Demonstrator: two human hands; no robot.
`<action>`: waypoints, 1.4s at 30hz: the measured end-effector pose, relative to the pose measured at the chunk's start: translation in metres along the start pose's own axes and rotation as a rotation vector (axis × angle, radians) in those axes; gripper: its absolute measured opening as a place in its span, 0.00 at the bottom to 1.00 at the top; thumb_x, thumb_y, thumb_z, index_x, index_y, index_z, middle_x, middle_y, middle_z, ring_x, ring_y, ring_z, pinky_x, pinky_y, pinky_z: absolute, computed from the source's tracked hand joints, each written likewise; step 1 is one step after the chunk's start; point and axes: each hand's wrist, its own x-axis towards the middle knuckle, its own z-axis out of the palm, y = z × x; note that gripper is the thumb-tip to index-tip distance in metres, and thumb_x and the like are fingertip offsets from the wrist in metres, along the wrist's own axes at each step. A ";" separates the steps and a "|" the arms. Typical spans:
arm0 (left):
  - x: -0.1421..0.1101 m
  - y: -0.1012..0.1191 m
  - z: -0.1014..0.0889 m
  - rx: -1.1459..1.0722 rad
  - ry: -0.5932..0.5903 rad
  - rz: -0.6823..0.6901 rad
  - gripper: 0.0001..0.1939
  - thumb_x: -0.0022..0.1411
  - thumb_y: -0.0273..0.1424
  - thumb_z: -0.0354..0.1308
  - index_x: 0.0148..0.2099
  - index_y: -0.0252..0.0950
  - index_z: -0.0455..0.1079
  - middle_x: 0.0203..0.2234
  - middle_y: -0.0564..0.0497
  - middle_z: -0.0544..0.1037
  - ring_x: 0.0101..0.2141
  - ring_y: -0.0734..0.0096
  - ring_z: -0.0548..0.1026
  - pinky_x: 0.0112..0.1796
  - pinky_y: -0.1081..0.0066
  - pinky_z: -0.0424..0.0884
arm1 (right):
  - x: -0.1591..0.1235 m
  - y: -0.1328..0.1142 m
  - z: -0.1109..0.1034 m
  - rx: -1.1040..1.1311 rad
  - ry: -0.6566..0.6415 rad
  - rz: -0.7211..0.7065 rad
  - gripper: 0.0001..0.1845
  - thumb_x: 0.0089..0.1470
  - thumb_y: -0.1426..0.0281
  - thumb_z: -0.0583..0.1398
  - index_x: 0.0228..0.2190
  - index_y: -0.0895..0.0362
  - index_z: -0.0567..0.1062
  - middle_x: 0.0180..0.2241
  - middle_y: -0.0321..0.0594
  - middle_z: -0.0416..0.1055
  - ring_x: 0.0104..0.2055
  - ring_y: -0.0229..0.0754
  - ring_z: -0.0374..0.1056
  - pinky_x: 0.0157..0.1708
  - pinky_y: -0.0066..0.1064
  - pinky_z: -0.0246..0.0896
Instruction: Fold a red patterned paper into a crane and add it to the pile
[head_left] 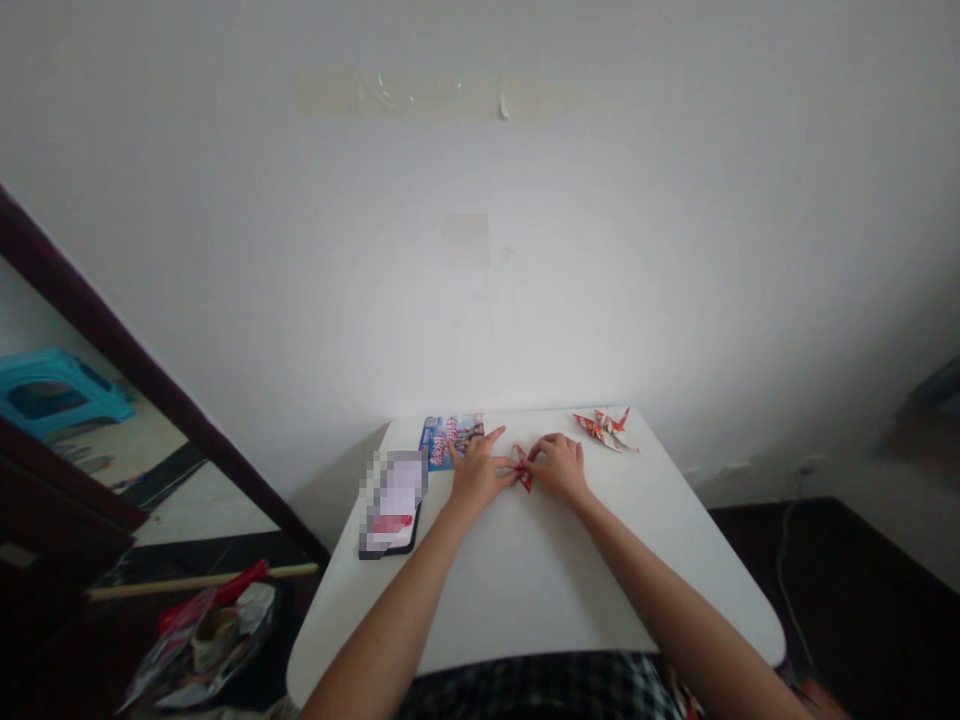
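Observation:
A small red and white piece of folded paper (pixel 525 482) is pinched between both hands above the white table (pixel 540 580). My left hand (pixel 478 470) grips its left side between thumb and forefinger, with the other fingers spread. From the right, my right hand (pixel 559 466) pinches the same piece, its fingers curled and partly hiding it. Several finished-looking paper cranes (pixel 606 430) in the same red and white lie to the right of my right hand. A blue printed leaflet (pixel 439 440) lies partly behind my left hand.
A phone (pixel 394 505), blurred out on its screen, lies at the table's left edge. The white wall (pixel 600 250) rises behind the table. On the floor at left are a bag of rubbish (pixel 214 640) and a wooden stick (pixel 292 571); a cable (pixel 784 560) hangs at right.

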 end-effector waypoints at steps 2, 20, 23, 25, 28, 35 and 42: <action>0.000 0.000 -0.003 0.026 -0.015 0.016 0.07 0.59 0.42 0.69 0.41 0.57 0.84 0.69 0.60 0.65 0.68 0.47 0.61 0.68 0.32 0.36 | 0.000 -0.001 0.000 0.001 -0.006 0.006 0.08 0.55 0.60 0.68 0.35 0.50 0.83 0.54 0.43 0.70 0.62 0.54 0.61 0.68 0.54 0.36; 0.004 -0.003 -0.012 -0.058 -0.155 -0.152 0.06 0.62 0.44 0.66 0.40 0.57 0.84 0.70 0.59 0.63 0.70 0.41 0.56 0.63 0.23 0.37 | -0.001 0.005 0.002 -0.006 -0.037 -0.028 0.08 0.59 0.60 0.66 0.39 0.49 0.82 0.56 0.43 0.69 0.62 0.53 0.60 0.68 0.56 0.36; 0.004 -0.002 -0.012 -0.043 -0.135 -0.139 0.06 0.61 0.45 0.66 0.39 0.56 0.84 0.70 0.57 0.65 0.70 0.41 0.54 0.64 0.25 0.35 | 0.002 0.003 0.003 0.002 -0.026 -0.004 0.08 0.58 0.61 0.67 0.38 0.49 0.82 0.55 0.43 0.69 0.62 0.53 0.60 0.68 0.56 0.36; 0.004 -0.001 -0.012 -0.034 -0.123 -0.121 0.06 0.61 0.45 0.66 0.39 0.56 0.84 0.69 0.57 0.66 0.70 0.41 0.54 0.65 0.27 0.33 | 0.001 0.001 0.004 -0.009 -0.023 -0.002 0.08 0.58 0.61 0.66 0.38 0.49 0.82 0.55 0.43 0.69 0.62 0.53 0.60 0.67 0.56 0.37; 0.002 -0.002 -0.012 -0.030 -0.119 -0.110 0.07 0.62 0.46 0.65 0.39 0.56 0.84 0.68 0.57 0.66 0.70 0.41 0.55 0.64 0.25 0.33 | -0.001 0.000 0.003 -0.040 -0.031 -0.019 0.09 0.59 0.62 0.65 0.41 0.49 0.81 0.56 0.44 0.69 0.63 0.54 0.59 0.67 0.56 0.38; -0.001 -0.009 -0.009 -0.036 -0.158 -0.102 0.08 0.63 0.47 0.64 0.42 0.60 0.83 0.70 0.59 0.63 0.69 0.42 0.55 0.63 0.23 0.35 | -0.009 0.002 0.003 -0.079 0.001 -0.089 0.11 0.64 0.60 0.61 0.43 0.51 0.79 0.57 0.45 0.69 0.61 0.53 0.61 0.67 0.53 0.41; -0.002 -0.009 -0.006 -0.071 -0.030 -0.118 0.10 0.61 0.44 0.67 0.45 0.58 0.83 0.68 0.53 0.67 0.68 0.45 0.59 0.65 0.26 0.38 | -0.011 0.010 0.006 -0.034 0.023 -0.141 0.16 0.63 0.58 0.61 0.49 0.49 0.79 0.56 0.46 0.70 0.62 0.53 0.61 0.69 0.56 0.36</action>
